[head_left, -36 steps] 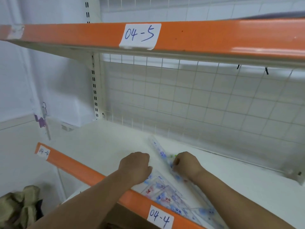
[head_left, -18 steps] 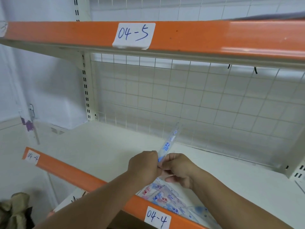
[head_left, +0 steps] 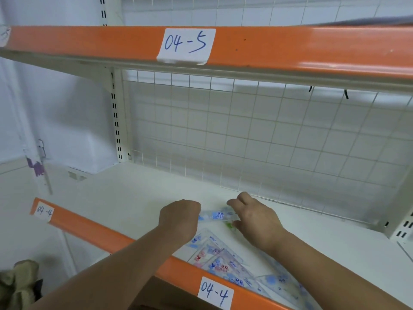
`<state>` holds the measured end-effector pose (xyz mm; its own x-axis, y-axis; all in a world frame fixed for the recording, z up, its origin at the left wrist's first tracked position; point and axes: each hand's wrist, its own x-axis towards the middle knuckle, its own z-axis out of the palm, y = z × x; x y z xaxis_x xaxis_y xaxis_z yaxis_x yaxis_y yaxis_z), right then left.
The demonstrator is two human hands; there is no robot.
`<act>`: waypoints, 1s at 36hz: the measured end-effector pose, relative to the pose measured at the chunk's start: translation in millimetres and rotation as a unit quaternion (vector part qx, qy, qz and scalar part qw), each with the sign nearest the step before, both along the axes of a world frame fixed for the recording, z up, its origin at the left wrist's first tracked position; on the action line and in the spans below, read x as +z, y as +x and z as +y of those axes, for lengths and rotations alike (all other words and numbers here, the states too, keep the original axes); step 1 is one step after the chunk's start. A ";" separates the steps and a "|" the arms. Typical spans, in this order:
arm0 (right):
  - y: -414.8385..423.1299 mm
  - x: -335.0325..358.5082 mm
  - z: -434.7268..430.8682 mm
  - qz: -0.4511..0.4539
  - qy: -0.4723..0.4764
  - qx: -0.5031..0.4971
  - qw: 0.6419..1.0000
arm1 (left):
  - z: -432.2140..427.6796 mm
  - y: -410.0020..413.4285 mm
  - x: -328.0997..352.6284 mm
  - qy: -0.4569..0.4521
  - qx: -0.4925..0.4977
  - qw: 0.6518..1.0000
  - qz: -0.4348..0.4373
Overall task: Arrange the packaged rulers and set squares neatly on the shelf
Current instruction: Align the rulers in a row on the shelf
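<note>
A packaged ruler (head_left: 215, 215) is held level just above the white shelf (head_left: 134, 198), lying crosswise between the two hands. Its left end is gripped inside the curled fingers of the left hand (head_left: 178, 218), where it is hidden from sight. Its right end is pinched between the fingers and thumb of the right hand (head_left: 257, 220). Blue print is seen on the clear wrapper.

Nearer the front edge, packaged set squares (head_left: 214, 258) are spread flat and overlapping on the shelf, partly covered by the forearms and running off towards the lower right.

The shelf is edged by an orange front rail (head_left: 89, 227), on which two paper labels are stuck, both marked "04-4": one label (head_left: 215, 293) below the hands, and a second label (head_left: 44, 212) at the rail's left end. The back is closed by a white wire grid (head_left: 245, 142), fixed beside a slotted upright (head_left: 116, 121). Overhead an upper shelf (head_left: 290, 45) with an orange rail is seen, tagged with a "04-5" label (head_left: 186, 44). A pale wall (head_left: 67, 108) is found to the left, and an olive fabric bundle (head_left: 17, 280) lies at the lower left corner.
</note>
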<state>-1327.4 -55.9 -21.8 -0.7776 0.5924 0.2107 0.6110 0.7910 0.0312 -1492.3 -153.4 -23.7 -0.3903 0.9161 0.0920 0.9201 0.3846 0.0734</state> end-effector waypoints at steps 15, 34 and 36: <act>30.3 -1.0 -14.5 -0.037 0.027 -0.072 0.996 | 8.1 28.0 4.9 0.008 -0.084 0.996 0.004; 133.3 -5.0 -62.8 -0.025 0.057 -0.249 0.967 | 12.8 114.2 8.5 -0.022 -0.228 0.973 0.000; 148.9 -4.1 -69.6 -0.025 0.057 -0.274 0.960 | 13.3 125.9 8.3 -0.023 -0.231 0.973 0.006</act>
